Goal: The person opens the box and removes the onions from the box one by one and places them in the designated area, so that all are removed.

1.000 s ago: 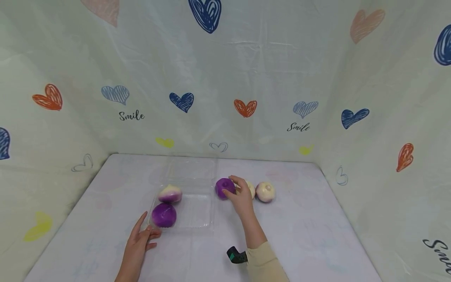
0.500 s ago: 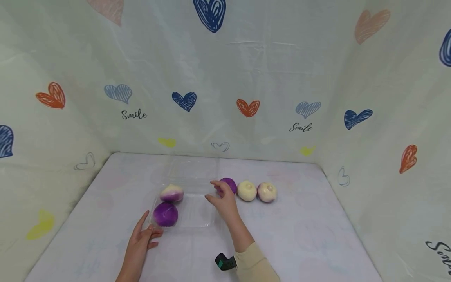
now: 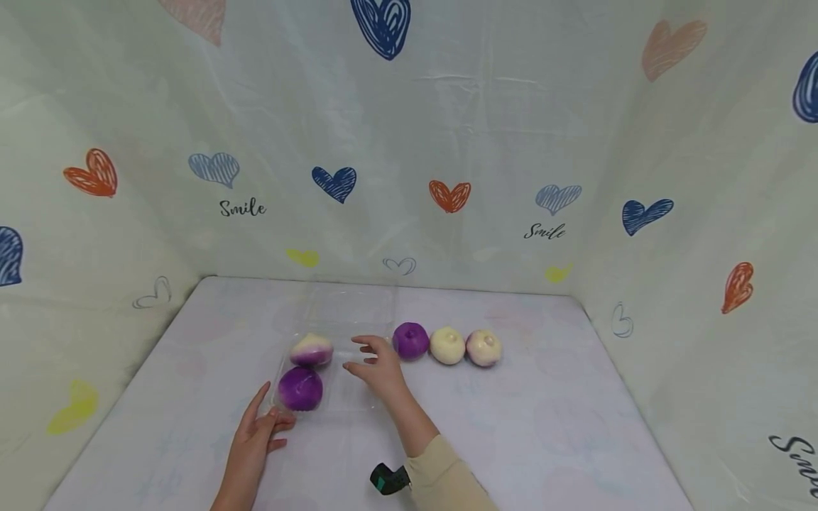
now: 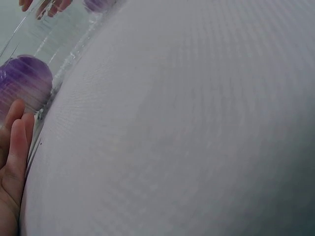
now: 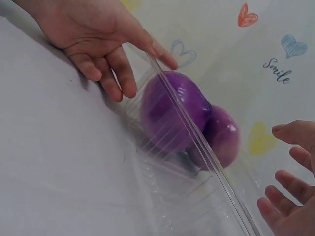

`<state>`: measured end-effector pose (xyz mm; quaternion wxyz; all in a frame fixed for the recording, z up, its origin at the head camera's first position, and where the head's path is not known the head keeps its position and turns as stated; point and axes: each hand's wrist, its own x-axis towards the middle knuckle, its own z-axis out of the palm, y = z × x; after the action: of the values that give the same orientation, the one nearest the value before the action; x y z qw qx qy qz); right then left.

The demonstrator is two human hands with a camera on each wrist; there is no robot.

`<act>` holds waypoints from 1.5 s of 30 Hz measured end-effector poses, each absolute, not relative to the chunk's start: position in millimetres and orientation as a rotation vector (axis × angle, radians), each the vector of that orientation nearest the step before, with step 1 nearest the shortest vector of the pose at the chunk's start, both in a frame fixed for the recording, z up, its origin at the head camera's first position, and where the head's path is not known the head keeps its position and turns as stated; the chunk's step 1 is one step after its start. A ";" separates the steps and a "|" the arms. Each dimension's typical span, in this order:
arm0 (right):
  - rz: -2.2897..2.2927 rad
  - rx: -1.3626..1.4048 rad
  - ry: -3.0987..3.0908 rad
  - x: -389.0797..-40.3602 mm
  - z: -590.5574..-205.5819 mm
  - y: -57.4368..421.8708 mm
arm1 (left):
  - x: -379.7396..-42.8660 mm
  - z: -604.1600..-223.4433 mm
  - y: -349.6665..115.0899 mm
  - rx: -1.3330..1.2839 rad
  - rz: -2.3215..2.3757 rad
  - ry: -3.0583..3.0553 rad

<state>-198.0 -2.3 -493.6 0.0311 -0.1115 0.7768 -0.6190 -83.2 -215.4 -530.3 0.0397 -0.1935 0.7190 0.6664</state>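
A clear plastic box with its lid folded back lies on the table. In its left side sit a purple onion and, behind it, a white-and-purple onion. My left hand rests at the box's near left corner, fingers loosely extended along its wall. Over the right part of the box hovers my right hand, thumb and fingers apart, holding nothing. Right of the box stand another purple onion, a cream onion and a cream onion with a purple tinge, in a row.
The table has a pale cloth and meets a heart-patterned curtain at the back and sides. A black device is strapped at my right sleeve.
My right hand has left the purple onion outside the box and moved left over the box with nothing in it. My left hand has stayed at the corner.
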 end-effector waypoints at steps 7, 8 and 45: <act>-1.907 -0.329 2.363 -198.7 -493.9 -18.8 | -80.2 -530.9 -216.3 -0.552 2.040 2.240; -1.899 -0.331 2.360 -199.0 -493.7 -21.0 | -80.1 -531.4 -216.6 -0.546 2.042 2.242; -1.850 -0.126 2.458 -205.7 -496.9 -79.5 | -82.7 -530.0 -215.7 -0.579 1.992 2.247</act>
<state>-205.7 -79.5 -496.9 0.0311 -0.0409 0.7979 -0.6006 -82.7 -215.7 -530.0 0.0418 -0.1891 0.7340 0.6509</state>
